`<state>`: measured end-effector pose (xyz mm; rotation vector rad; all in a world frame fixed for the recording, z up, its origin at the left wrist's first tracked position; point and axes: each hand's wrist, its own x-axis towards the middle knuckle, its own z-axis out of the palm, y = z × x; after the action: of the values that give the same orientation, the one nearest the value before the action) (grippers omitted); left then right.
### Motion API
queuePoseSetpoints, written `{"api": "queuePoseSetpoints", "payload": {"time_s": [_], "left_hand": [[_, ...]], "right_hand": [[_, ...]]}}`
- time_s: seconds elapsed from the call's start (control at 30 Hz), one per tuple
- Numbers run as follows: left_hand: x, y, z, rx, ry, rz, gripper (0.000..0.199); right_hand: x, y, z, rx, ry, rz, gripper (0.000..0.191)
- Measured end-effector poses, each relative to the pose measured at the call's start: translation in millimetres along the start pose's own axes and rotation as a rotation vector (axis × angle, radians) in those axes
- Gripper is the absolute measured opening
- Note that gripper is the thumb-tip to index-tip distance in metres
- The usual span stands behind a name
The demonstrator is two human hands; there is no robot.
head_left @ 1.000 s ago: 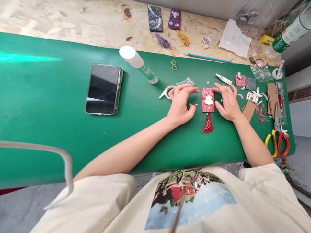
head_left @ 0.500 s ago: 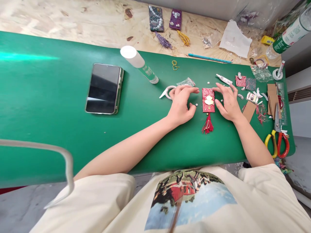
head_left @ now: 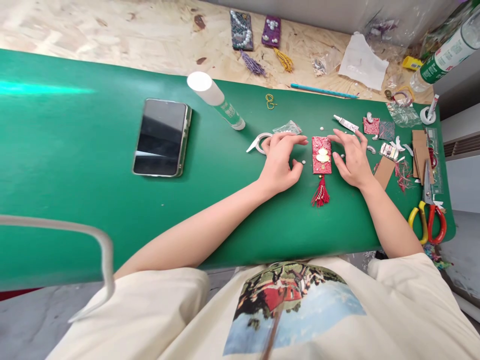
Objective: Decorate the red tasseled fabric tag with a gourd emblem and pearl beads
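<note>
Between my hands lies a small red patterned rectangle [head_left: 317, 145] with a gold-and-white gourd-shaped ornament [head_left: 323, 155] on its front and a red tassel [head_left: 321, 194] at its lower end. My left hand [head_left: 282, 161] rests to its left, apart from it, thumb and fingers spread with nothing between them. A white bead [head_left: 303, 162] sits by the left thumb. On the other side my right hand [head_left: 351, 156] is open, its fingertips close to the rectangle's right edge; whether they touch it I cannot tell. A roll of white tape [head_left: 258, 143] is partly hidden behind my left hand.
Left of my hands are a glue stick [head_left: 225, 107] and a phone [head_left: 161, 137]. A small glue tube [head_left: 345, 123] lies beyond my right hand. Scissors [head_left: 427, 210], cardboard strips [head_left: 420, 152] and scraps lie right. Two tasselled pieces [head_left: 270, 32] and a blue pencil [head_left: 324, 90] are behind.
</note>
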<state>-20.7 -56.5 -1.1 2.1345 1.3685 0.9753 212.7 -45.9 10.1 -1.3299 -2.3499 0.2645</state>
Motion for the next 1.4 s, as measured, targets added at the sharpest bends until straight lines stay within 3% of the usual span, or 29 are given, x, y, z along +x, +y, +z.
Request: {"api": "queuePoseSetpoints", "payload": {"time_s": [0.4,0.7,1.4], "left_hand": [[0,5,-0.8,0.063,-0.041,-0.010,0.052],[-1,4,-0.1,0.091,-0.155,0.020,0.060],[1,7,-0.9,0.077,-0.233,0.040,0.060]], "right_hand": [[-6,6,-2,-0.089,0.192,-0.084,0.047],[-13,4,-14,-0.144,0.024,-0.144,0.067],[-8,7,-5,-0.056,-0.021,-0.102,0.065]]}}
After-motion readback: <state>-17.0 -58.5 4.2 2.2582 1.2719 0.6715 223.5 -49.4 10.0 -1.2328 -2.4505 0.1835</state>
